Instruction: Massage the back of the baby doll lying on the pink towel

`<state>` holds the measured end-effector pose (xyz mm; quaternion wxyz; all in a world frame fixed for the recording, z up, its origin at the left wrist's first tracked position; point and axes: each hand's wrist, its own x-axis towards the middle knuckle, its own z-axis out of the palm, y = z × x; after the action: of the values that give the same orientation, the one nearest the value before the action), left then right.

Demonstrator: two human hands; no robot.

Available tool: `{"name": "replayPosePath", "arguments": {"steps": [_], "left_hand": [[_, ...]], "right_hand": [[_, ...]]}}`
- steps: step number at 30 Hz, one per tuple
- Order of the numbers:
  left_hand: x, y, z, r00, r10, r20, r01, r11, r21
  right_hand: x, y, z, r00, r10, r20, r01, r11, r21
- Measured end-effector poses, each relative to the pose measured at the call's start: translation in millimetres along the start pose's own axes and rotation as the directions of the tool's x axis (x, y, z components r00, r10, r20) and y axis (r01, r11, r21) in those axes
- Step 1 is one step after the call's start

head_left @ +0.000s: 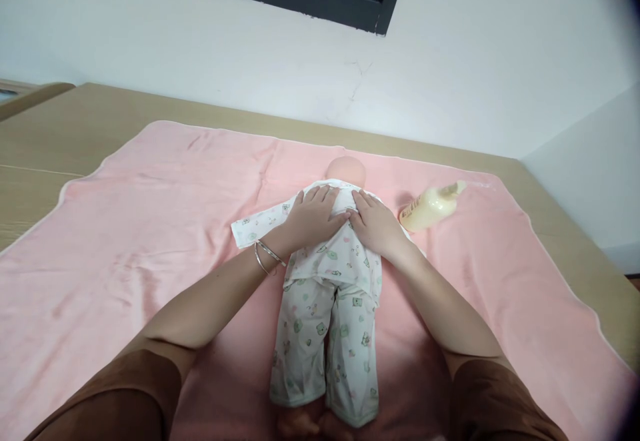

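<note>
Both arms are extended toward the tabletop's (65,118) far edge, the left forearm (220,298) and right forearm (443,301) angled inward. The left hand (315,216) and right hand (374,224) are laid palm-down, side by side, with fingers stretched out and thumbs turned toward each other, nearly meeting. Upper arms are covered by brown sleeves (133,381).

- A baby doll (334,268) lay stretched out on a pink blanket (130,234), its smooth, bare head (345,170) at the far end.
- Its white shirt (345,248) had small green and pink prints, one sleeve (261,225) spread leftward.
- Its matching trousers (303,331) lay with legs side by side.
</note>
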<state>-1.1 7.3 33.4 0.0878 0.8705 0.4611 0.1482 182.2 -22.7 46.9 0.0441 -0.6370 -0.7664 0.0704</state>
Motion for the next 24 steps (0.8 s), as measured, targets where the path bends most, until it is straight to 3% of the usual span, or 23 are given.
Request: {"name": "replayPosePath", "arguments": {"steps": [14,24], "left_hand": [[-2.7,4.9,-0.9,1.000,-0.013,-0.014,0.014,0.999,0.035],[-3.5,13.9,-1.2,0.994,-0.096,-0.044,0.098,0.994,0.046]], "right_hand": [[-0.1,-2.5,0.0,1.000,0.014,0.014,-0.014,1.000,0.001],[-8.2,-13.7,-1.7,0.999,0.047,0.004,-0.046,0.996,-0.081]]}}
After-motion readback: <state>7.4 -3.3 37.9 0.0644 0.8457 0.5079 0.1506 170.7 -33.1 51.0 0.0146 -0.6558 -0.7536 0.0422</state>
